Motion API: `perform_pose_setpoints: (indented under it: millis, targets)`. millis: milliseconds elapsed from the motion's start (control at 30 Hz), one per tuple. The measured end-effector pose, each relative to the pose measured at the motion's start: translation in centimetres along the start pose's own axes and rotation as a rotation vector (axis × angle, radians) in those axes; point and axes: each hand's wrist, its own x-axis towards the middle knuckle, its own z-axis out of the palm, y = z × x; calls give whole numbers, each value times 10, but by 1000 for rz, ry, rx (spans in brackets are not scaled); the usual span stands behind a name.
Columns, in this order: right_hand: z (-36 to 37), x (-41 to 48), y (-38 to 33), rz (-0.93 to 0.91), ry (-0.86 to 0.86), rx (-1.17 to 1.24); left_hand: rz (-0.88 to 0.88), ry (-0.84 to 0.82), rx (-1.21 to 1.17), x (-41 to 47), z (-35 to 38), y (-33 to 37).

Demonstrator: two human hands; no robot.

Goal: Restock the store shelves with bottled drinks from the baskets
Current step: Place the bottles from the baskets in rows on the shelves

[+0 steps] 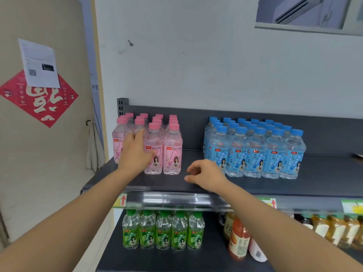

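Pink-capped peach soda bottles (172, 152) stand in rows at the left of the top shelf (324, 173). My left hand (135, 152) reaches into their front row and wraps around one pink bottle (139, 122), hiding its body; only the cap and neck show. My right hand (206, 173) hovers over the shelf's front between the pink group and the blue-capped soda bottles (255, 152). Its fingers are loosely curled and hold nothing. No basket is in view.
On the lower shelf stand green-capped bottles (163, 232), an orange-red juice bottle (238, 240) and amber tea bottles (337, 230). A clear price rail (176, 199) runs along the top shelf's edge. A beige door (39, 154) with a red paper decoration is at the left.
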Motion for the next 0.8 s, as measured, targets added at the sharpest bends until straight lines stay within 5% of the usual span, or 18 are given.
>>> perform_pose_setpoints:
  millis: [133,400,800]
  targets:
    - [-17,-33,12,-10,69,-7,145,61,148,-28,8,19]
    - [-50,-117,53,34,123,-63,375,-131,237,-111,48,87]
    - [-88,-265,142,448,11,-346,637,-495,231,-205,139,150]
